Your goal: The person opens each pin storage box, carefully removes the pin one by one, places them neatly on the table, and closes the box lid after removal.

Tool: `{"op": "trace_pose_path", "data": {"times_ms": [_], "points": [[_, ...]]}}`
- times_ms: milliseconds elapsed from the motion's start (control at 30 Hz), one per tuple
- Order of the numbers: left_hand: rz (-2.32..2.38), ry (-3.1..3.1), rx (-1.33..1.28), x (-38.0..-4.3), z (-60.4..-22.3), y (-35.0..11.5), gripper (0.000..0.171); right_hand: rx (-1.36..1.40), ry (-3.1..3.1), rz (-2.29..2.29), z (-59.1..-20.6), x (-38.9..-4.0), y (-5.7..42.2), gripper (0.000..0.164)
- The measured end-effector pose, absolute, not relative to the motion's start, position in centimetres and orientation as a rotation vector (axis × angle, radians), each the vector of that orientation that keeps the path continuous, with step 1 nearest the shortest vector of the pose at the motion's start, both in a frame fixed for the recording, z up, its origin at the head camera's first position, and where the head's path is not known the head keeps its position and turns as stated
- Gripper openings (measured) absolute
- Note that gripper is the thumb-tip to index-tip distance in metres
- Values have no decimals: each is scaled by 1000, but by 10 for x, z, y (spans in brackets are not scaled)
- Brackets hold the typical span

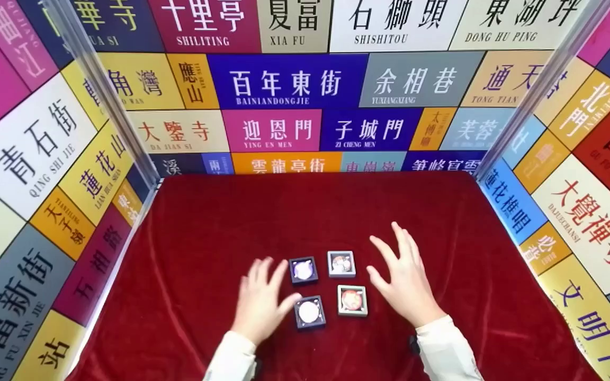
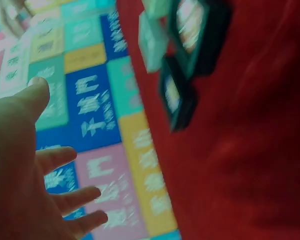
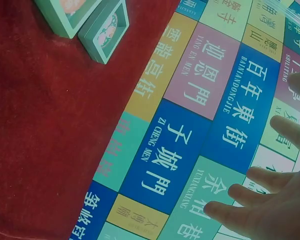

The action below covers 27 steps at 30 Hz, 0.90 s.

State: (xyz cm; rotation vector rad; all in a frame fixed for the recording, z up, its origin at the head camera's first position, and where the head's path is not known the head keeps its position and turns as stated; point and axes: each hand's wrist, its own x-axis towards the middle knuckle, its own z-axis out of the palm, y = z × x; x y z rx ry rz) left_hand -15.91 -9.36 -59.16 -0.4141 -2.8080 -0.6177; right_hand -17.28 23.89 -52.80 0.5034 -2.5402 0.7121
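Observation:
Small square framed boxes sit grouped on the red cloth in the head view. At the back left is a dark box with a purple-white round piece [image 1: 303, 270]; in front of it lies a dark box with a white disc [image 1: 310, 312]. The grey box [image 1: 341, 264] is at the back right, the green-rimmed box with a reddish round piece [image 1: 352, 300] at the front right. My left hand [image 1: 260, 301] is just left of the dark boxes, fingers spread; whether its thumb touches one I cannot tell. My right hand [image 1: 405, 280], fingers spread, holds nothing, right of the group.
Dark red velvety cloth [image 1: 220, 222] covers the table. Panels with coloured blocks of Chinese lettering [image 1: 289, 82] stand at the back and both sides. Clear upright posts [image 1: 114, 106] mark the corners.

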Motion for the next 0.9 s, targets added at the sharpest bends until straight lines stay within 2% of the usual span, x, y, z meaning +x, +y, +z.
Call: {"op": "trace_pose_path", "data": {"times_ms": [233,467,733,900], "points": [[-644,-2849,-609,-166,-628,-57,93,511,-2530,725,-529,-175,235,60],[-478,-2909,-712,-177,-641,-43,101,508,-2524,729,-535,-174,233,58],[-448,-2951,-777,-178,-646,-41,94,511,-2523,748,-544,-173,232,57],[-454,-2921,-827,-174,-647,-37,82,501,-2541,760,-548,-170,233,55]]}}
